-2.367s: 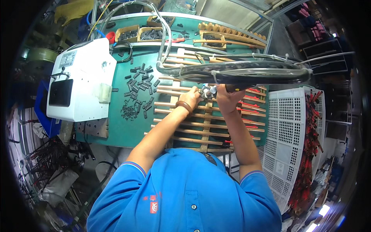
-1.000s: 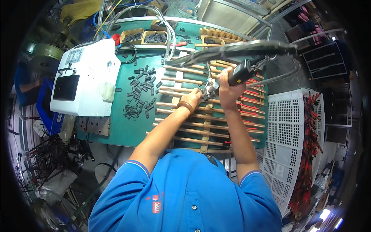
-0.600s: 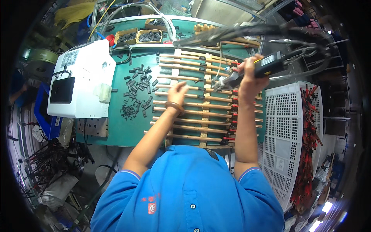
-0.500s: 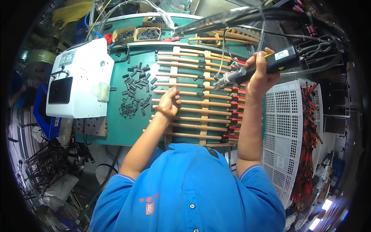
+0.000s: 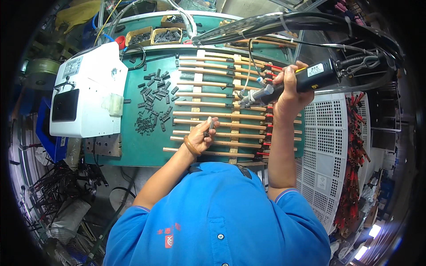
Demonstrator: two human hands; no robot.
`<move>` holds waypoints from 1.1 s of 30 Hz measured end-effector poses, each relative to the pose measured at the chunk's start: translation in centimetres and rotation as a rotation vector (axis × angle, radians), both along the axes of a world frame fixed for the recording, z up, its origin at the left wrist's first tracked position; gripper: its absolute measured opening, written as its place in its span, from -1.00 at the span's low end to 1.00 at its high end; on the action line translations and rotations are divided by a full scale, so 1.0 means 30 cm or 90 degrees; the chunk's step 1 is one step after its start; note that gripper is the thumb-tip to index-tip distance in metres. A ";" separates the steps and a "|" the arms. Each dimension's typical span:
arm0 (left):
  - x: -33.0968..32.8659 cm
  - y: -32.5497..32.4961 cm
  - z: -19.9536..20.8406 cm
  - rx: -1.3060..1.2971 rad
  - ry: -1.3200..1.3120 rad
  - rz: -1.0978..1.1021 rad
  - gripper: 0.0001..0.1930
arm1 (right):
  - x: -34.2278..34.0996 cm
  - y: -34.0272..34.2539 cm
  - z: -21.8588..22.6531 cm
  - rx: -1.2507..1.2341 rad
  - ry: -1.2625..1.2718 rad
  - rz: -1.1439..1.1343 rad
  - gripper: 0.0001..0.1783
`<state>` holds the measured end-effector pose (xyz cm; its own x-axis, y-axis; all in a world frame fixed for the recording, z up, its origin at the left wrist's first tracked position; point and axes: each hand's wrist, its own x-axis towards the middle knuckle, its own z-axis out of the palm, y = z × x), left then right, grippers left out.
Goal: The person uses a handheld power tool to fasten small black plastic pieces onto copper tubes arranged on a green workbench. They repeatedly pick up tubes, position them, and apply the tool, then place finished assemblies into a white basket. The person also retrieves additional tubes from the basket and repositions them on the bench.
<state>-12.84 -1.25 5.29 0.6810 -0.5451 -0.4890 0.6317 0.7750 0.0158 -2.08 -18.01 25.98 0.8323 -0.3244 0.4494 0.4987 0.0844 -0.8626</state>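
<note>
My right hand (image 5: 292, 91) is wrapped round a black powered screwdriver (image 5: 316, 76) with a silver nose and cables at its rear. The nose points left and down, its tip close to a small black clip (image 5: 229, 105) on one of the wooden sticks (image 5: 202, 104). My left hand (image 5: 202, 136), with a brown bangle at the wrist, is lower over the nearer sticks. Its fingers pinch a small dark clip (image 5: 211, 126). The sticks lie side by side across pale wooden rails (image 5: 234, 137), and several farther ones carry black clips.
Loose black clips (image 5: 153, 95) and a heap of smaller dark parts (image 5: 144, 124) lie on the green table (image 5: 133, 148). A white machine (image 5: 86, 95) stands left. Cardboard boxes (image 5: 166, 36) are at the back. A white crate (image 5: 321, 155) with red-ended sticks is at right. Cables (image 5: 284, 22) hang overhead.
My left hand has moved nearer to me and slightly right, and the clip in its fingers now shows. My right hand has shifted the screwdriver a little left, its tip slightly nearer to me.
</note>
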 end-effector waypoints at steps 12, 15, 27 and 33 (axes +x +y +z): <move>0.012 0.262 -0.074 0.292 -0.053 0.125 -0.68 | -0.113 0.032 -0.004 0.056 0.050 0.084 -0.67; -0.006 0.471 -0.125 0.607 0.000 0.228 -0.80 | -0.113 0.055 -0.025 0.029 0.062 0.085 -0.70; 0.156 0.580 -0.226 1.513 -0.537 -0.431 -0.89 | -0.077 0.074 -0.058 0.068 0.079 0.072 -0.72; 0.168 0.590 -0.158 1.321 -0.636 0.063 -0.91 | -0.059 0.000 -0.051 0.054 0.072 0.043 -0.74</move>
